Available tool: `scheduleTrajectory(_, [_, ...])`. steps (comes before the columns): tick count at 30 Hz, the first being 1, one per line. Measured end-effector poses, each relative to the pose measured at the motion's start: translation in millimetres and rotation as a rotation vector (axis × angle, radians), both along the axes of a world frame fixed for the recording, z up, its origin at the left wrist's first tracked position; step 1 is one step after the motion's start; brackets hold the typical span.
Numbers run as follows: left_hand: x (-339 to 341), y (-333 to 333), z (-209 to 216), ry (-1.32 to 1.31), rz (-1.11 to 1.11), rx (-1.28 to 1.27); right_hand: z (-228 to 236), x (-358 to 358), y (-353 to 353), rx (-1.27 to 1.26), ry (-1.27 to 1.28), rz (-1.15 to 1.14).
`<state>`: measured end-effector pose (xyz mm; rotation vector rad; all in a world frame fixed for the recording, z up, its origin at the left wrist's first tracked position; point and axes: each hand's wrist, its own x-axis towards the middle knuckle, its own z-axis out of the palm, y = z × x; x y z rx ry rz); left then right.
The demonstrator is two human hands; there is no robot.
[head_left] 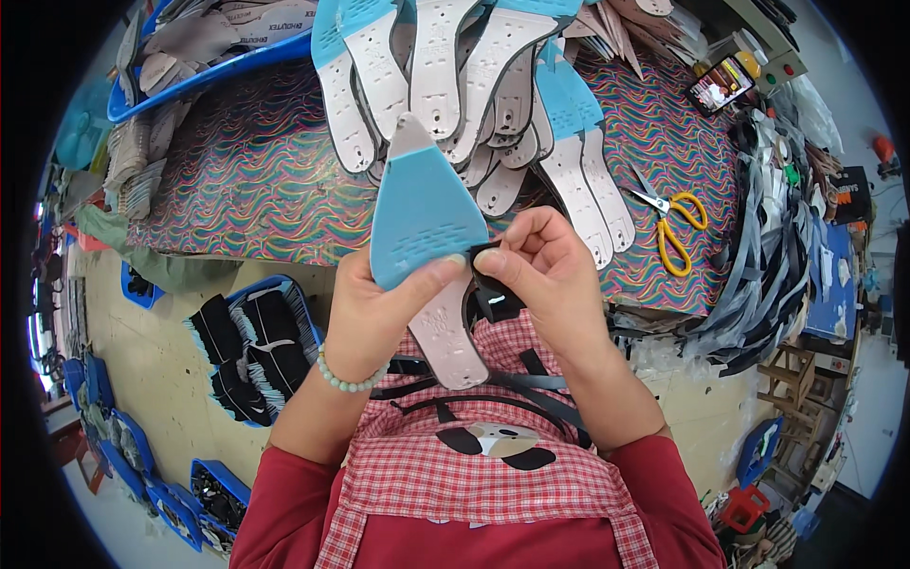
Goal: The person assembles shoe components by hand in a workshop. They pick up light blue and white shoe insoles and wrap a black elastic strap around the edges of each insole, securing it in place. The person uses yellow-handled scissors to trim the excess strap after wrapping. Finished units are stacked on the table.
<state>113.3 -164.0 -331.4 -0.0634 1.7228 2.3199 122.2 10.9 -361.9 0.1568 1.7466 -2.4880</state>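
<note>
In front of my chest I hold a shoe insole (424, 202), blue on its wide part and off-white at its narrow lower end, tilted between both hands. My left hand (379, 303) grips its left edge, with the thumb lying across the face. At the right edge, my right hand (553, 275) pinches a piece of black strap (495, 296) between thumb and fingers. The strap touches the insole's side and hangs below the thumb; whether it is fastened there cannot be seen. Beyond my hands lies a pile of similar insoles (436, 76) on a wavy-patterned tabletop (265, 190).
Scissors (666, 213) with yellow handles lie spread on the right of the table. Grey and black straps (758, 247) hang over its right end. A blue tray (204, 83) of cut pieces stands far left; a blue crate (303, 313) with black-topped stacks sits lower left.
</note>
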Motion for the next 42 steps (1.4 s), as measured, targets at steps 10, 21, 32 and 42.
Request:
scheduleTrajectory(10, [-22.9,-6.2,5.5,0.505,-0.274,-0.160,43.6,-1.5,4.0,0.530,0.320,0.331])
scheduleTrajectory(21, [-2.7,-8.1,21.7,0.551,-0.245,-0.022,38.2,26.1,0.6,0.489,0.483,0.002])
scheduleTrajectory(32, [15.9,9.9,48.5,0.253,-0.092,0.104,21.5,42.2,-5.1,0.178,0.341,0.132])
scheduleTrajectory(42, [-25.0,27.8,28.8,-0.019,-0.023,0.066,13.3,21.8,-2.7,0.587,0.355,0.014])
